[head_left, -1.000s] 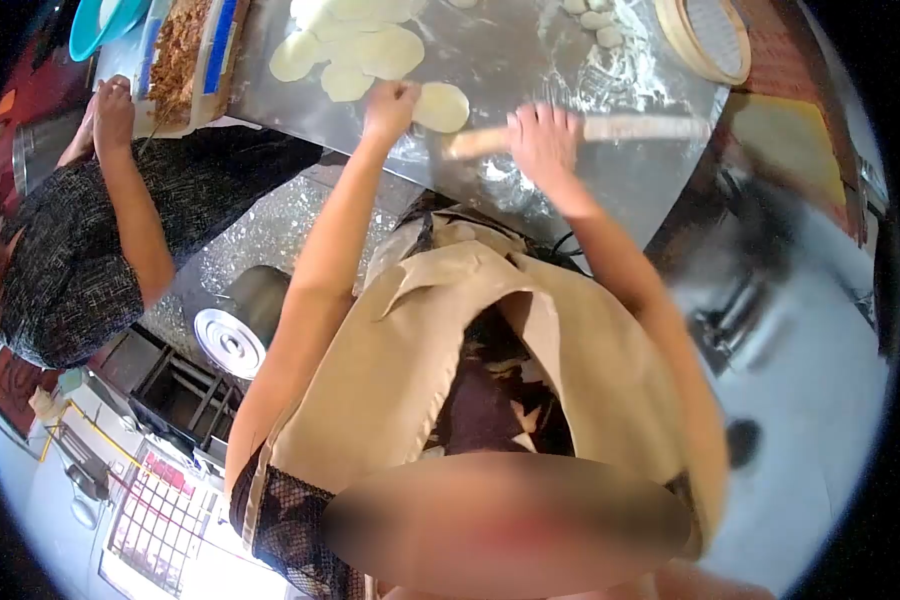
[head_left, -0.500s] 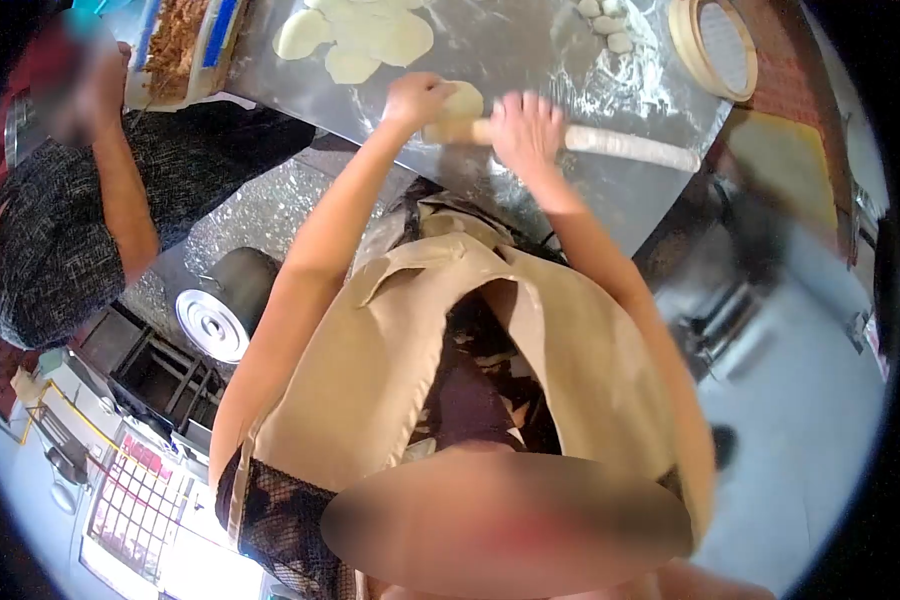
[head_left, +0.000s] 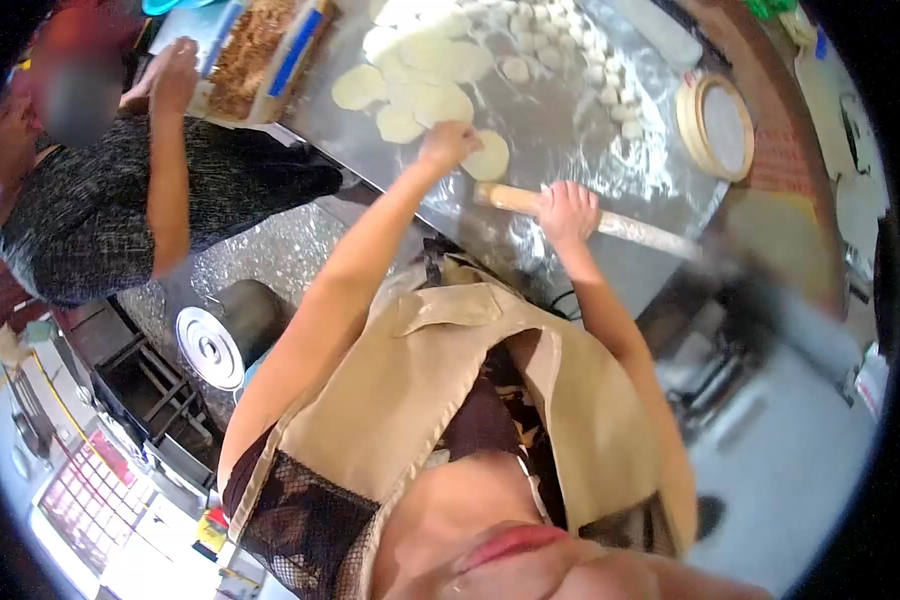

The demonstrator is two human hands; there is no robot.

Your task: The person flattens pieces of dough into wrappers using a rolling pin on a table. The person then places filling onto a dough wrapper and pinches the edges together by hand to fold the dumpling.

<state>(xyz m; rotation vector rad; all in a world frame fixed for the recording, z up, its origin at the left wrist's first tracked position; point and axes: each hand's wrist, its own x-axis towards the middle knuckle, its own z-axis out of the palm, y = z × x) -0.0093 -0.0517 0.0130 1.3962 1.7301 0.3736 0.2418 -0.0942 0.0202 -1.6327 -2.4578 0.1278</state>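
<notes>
Pinched at the edge of a round flat dough piece [head_left: 487,157], my left hand [head_left: 452,145] is near the front edge of the metal table [head_left: 370,165]. My right hand [head_left: 570,212] is wrapped round a wooden rolling pin [head_left: 650,236], close to its left end. The pin's left tip lies just below the dough round, and its far end reaches past the table's right side. Several flat dough rounds [head_left: 435,60] overlap behind my left hand. Small dough lumps [head_left: 610,96] lie in scattered flour further back on the right.
A round wooden-rimmed sieve [head_left: 686,128] sits at the table's right. At the left are a tub of filling [head_left: 255,60] and a co-worker in a dark patterned garment [head_left: 80,215]. A lidded pot [head_left: 210,348] stands below the table's left edge.
The view has shifted, showing more of the table's back. The rolling pin has come off the dough round and now slants down to the right. My left hand still grips the round's edge.
</notes>
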